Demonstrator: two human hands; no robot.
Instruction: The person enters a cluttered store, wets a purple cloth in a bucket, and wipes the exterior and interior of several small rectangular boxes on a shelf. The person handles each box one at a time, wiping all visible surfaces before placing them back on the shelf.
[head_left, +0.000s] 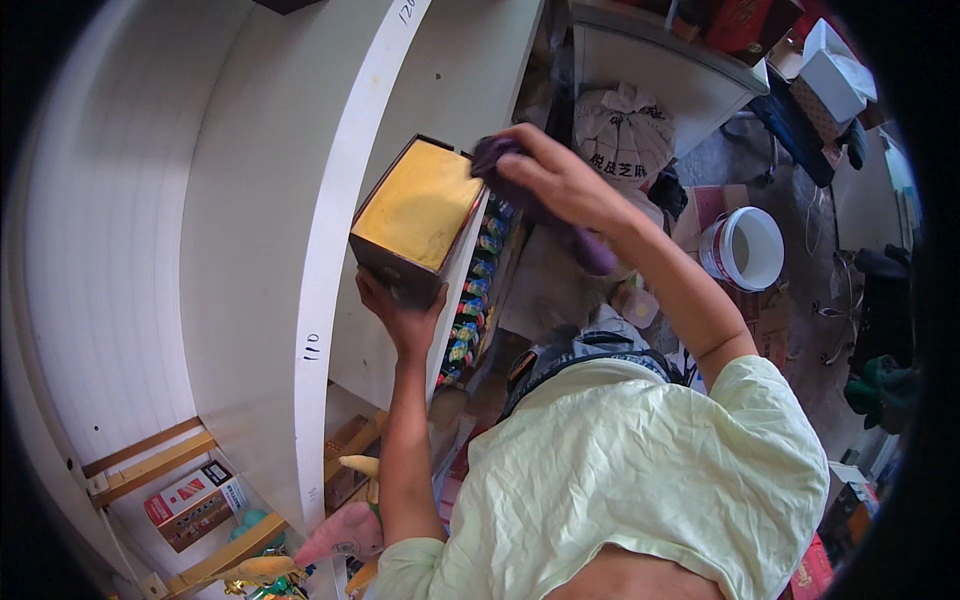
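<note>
My left hand (401, 311) holds a dark box (397, 270) from below, thumb and fingers on its near sides. The box is tilted so that its yellow inner face (420, 202) points up at me, framed by thin dark walls. In my right hand (551, 169) is a bunched dark purple cloth (495, 154), close to the box's upper right corner. Part of the cloth hangs down below the hand and looks blurred. Whether the cloth touches the box, I cannot tell.
White shelf boards (367, 112) with handwritten numbers run along my left. Colourful wrapped items (472, 289) line a lower shelf. A white bucket (742, 247) and a printed sack (626, 139) stand on the floor to the right. A pink plush toy (345, 532) is by my left elbow.
</note>
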